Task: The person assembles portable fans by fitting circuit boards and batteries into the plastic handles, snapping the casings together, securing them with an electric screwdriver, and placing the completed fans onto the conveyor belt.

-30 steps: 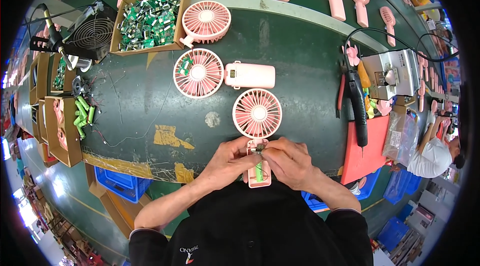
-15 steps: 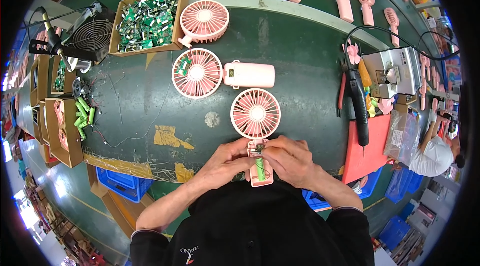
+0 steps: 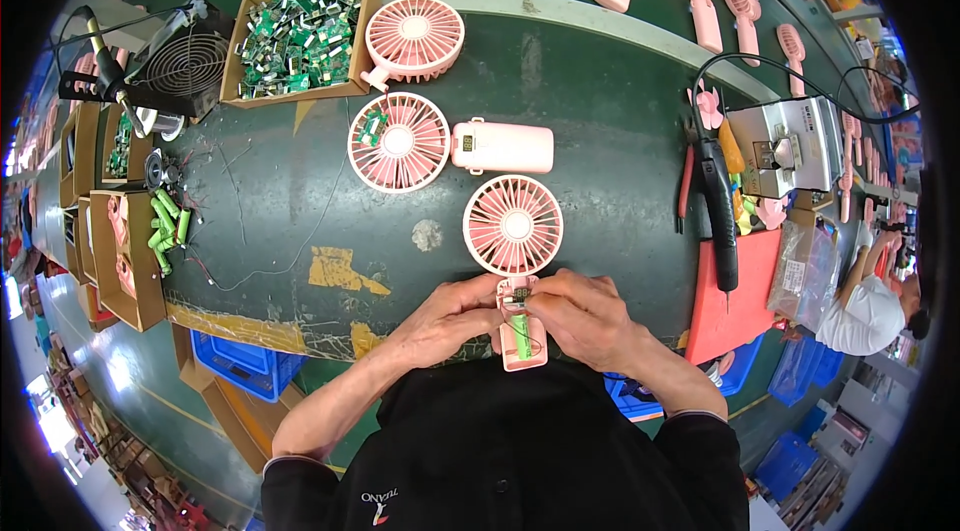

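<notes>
At six o'clock on the desk, the left hand has fingers closed on the pink fan (green battery showing); the right hand seemingly pinches it too, fingertips partly hidden.

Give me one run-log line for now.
Left hand: holding open pink handle | Right hand: at handle's right side, grip unclear | Green cell: inside handle | Fan head: beyond hands, grille up

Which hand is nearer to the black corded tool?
The right hand. It lies left of the black corded tool, at the right side of the open fan handle; the left hand is farther, at the handle's left.
</notes>
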The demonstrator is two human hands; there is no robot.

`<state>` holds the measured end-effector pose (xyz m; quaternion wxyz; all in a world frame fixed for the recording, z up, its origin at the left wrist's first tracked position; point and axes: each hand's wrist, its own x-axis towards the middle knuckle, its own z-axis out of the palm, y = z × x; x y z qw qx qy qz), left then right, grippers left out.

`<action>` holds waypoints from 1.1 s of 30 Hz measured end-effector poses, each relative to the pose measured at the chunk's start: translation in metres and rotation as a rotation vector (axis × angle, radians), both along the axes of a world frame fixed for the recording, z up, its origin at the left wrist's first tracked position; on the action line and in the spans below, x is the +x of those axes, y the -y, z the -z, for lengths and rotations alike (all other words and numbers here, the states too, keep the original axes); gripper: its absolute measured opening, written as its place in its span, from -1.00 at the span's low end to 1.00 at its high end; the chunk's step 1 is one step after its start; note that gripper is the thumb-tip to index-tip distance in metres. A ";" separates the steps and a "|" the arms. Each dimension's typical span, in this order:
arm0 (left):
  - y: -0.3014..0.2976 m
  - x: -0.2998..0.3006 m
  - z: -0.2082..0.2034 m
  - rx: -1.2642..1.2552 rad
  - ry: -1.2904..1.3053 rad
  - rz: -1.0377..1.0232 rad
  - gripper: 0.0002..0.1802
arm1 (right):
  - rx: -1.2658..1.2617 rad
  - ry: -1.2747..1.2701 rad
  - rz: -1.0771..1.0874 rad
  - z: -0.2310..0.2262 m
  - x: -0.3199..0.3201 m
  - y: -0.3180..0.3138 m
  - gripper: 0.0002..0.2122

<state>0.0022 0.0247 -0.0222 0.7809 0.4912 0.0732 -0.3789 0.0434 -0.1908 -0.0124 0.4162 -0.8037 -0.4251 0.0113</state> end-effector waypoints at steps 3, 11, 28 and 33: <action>0.000 -0.001 0.002 0.015 0.022 -0.002 -0.61 | -0.019 0.037 -0.030 0.000 0.001 0.000 -0.74; -0.001 0.003 -0.007 0.091 0.053 0.048 -0.64 | 0.035 0.069 -0.038 0.003 0.002 -0.003 -0.73; 0.000 0.004 -0.003 0.129 0.148 0.022 -0.69 | -0.011 -0.238 -0.046 -0.023 0.016 -0.006 -0.85; -0.003 0.005 -0.003 0.041 0.117 -0.004 -0.71 | -0.045 -0.317 -0.108 -0.025 0.024 -0.004 -0.86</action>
